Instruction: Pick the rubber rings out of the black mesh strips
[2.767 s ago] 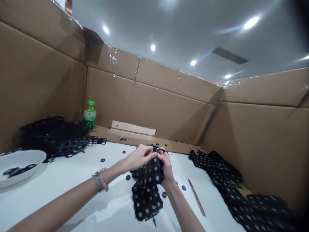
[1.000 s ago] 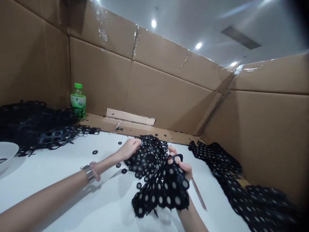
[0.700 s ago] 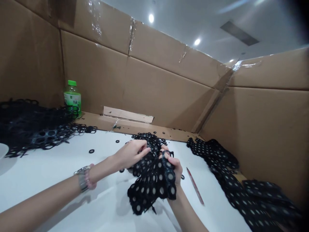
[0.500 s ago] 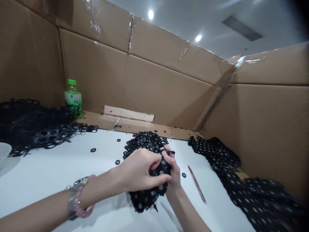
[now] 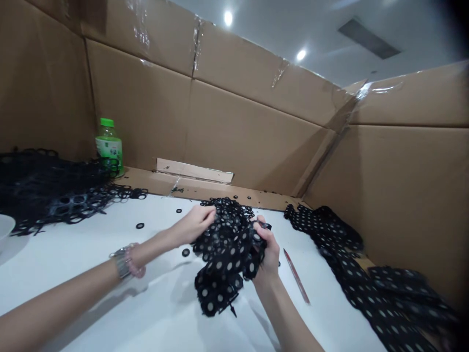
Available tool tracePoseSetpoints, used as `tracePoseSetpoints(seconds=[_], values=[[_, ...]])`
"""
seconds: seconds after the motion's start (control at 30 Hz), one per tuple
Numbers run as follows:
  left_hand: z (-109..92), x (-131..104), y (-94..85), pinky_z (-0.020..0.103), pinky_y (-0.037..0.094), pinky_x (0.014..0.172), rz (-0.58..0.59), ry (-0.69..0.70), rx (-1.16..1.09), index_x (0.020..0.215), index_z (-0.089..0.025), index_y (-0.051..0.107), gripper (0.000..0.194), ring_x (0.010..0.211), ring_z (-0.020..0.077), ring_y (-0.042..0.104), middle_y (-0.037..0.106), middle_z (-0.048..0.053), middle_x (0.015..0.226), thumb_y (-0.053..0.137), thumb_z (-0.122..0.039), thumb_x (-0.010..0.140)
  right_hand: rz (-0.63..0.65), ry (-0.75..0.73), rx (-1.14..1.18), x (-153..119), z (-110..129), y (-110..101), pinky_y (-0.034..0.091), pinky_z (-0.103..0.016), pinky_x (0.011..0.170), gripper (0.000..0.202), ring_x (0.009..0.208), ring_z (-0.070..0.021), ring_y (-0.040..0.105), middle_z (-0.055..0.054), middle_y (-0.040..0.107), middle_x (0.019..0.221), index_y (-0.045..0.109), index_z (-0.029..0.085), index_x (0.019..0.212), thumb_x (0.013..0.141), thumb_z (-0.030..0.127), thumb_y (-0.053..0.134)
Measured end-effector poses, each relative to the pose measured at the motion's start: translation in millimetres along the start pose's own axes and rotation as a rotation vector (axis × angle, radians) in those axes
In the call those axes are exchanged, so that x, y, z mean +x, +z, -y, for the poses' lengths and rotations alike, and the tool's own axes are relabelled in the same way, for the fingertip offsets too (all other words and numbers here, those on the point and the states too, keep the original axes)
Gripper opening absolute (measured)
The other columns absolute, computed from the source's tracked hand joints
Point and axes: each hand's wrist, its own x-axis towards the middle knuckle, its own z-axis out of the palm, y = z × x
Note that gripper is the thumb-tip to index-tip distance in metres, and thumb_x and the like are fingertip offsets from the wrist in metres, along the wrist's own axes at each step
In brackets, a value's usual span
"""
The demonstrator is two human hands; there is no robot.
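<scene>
A black sheet with pale round dots (image 5: 220,266) hangs bunched above the white table in the middle. My right hand (image 5: 268,247) is closed round its right side. My left hand (image 5: 196,222), wearing a bracelet at the wrist, is at the left of a pile of small black rings (image 5: 229,210); its fingers are pressed together, and what they hold, if anything, is hidden. Loose black rings, one of them a ring (image 5: 186,253) below my left hand, lie on the table.
Black lattice-like scraps (image 5: 54,188) and a green bottle (image 5: 110,149) stand at the left, by a white bowl (image 5: 5,226). A reddish pen (image 5: 296,276) lies right of my right hand. More dotted black sheets (image 5: 351,278) line the right edge. Cardboard walls (image 5: 252,142) enclose the table.
My left hand has moved left and back, away from my right hand. More of the dotted sheet shows between them. My right hand has shifted slightly right.
</scene>
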Motion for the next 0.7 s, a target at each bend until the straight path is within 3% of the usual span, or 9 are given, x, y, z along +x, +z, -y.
tracePoseSetpoints(seconds=[0.1, 0.17, 0.23, 0.33, 0.47, 0.6, 0.7], values=[[29.1, 4.9, 7.1, 0.025, 0.03, 0.056, 0.028, -0.041, 0.077, 0.062, -0.018, 0.038, 0.028, 0.055, 0.0132, 0.041, 0.045, -0.002, 0.059, 0.028, -0.028, 0.086, 0.013, 0.019, -0.142, 0.3, -3.1, -1.0, 0.035, -0.021, 0.05, 0.025, 0.051, -0.0097, 0.042, 0.008, 0.042, 0.059, 0.04, 0.023, 0.068, 0.062, 0.021, 0.064], [34.5, 4.1, 10.3, 0.025, 0.031, 0.057, 0.06, -0.032, 0.097, 0.064, -0.018, 0.042, 0.026, 0.058, 0.0146, 0.045, 0.051, 0.0, 0.064, 0.033, -0.031, 0.085, 0.014, 0.045, -0.247, 1.2, -7.2, -2.7, 0.035, -0.021, 0.052, 0.025, 0.054, -0.0102, 0.043, 0.007, 0.043, 0.059, 0.042, 0.022, 0.068, 0.065, 0.024, 0.066], [27.4, 1.5, 9.2, 0.025, 0.03, 0.057, 0.046, -0.029, 0.145, 0.066, -0.018, 0.043, 0.027, 0.06, 0.0153, 0.046, 0.053, 0.001, 0.067, 0.036, -0.035, 0.085, 0.008, 0.044, -0.318, 2.1, -11.1, -4.1, 0.035, -0.021, 0.054, 0.026, 0.055, -0.0101, 0.042, 0.007, 0.043, 0.059, 0.042, 0.021, 0.067, 0.066, 0.026, 0.067], [1.2, -3.6, 1.5, 0.023, 0.028, 0.052, 0.012, 0.022, 0.128, 0.061, -0.018, 0.04, 0.035, 0.053, 0.0126, 0.041, 0.047, -0.001, 0.058, 0.035, -0.041, 0.086, 0.027, 0.029, -0.376, 3.1, -15.1, -4.2, 0.036, -0.02, 0.055, 0.028, 0.056, -0.0092, 0.042, 0.007, 0.043, 0.06, 0.041, 0.02, 0.064, 0.067, 0.028, 0.068], [-31.2, -10.0, -2.6, 0.021, 0.025, 0.048, 0.108, 0.149, -0.052, 0.06, -0.017, 0.038, 0.035, 0.048, 0.0082, 0.033, 0.038, -0.006, 0.052, 0.042, -0.043, 0.084, 0.073, 0.029, -0.351, 3.3, -17.0, -2.8, 0.036, -0.02, 0.053, 0.027, 0.056, -0.0094, 0.043, 0.006, 0.043, 0.059, 0.041, 0.02, 0.065, 0.069, 0.03, 0.066], [-38.8, -13.0, 2.5, 0.02, 0.027, 0.05, 0.154, 0.19, -0.226, 0.064, -0.017, 0.039, 0.029, 0.051, 0.0076, 0.032, 0.035, -0.006, 0.056, 0.038, -0.034, 0.087, 0.115, 0.064, -0.246, 2.1, -15.6, -2.4, 0.036, -0.019, 0.051, 0.028, 0.051, -0.0081, 0.041, 0.007, 0.041, 0.056, 0.039, 0.02, 0.064, 0.07, 0.028, 0.065], [-39.1, -14.8, 3.3, 0.021, 0.027, 0.051, 0.135, 0.182, -0.237, 0.066, -0.017, 0.04, 0.027, 0.053, 0.0081, 0.032, 0.036, -0.006, 0.058, 0.033, -0.03, 0.089, 0.134, 0.056, -0.224, -0.1, -14.9, -2.2, 0.036, -0.018, 0.052, 0.029, 0.051, -0.007, 0.04, 0.008, 0.041, 0.056, 0.038, 0.02, 0.064, 0.071, 0.026, 0.065]])
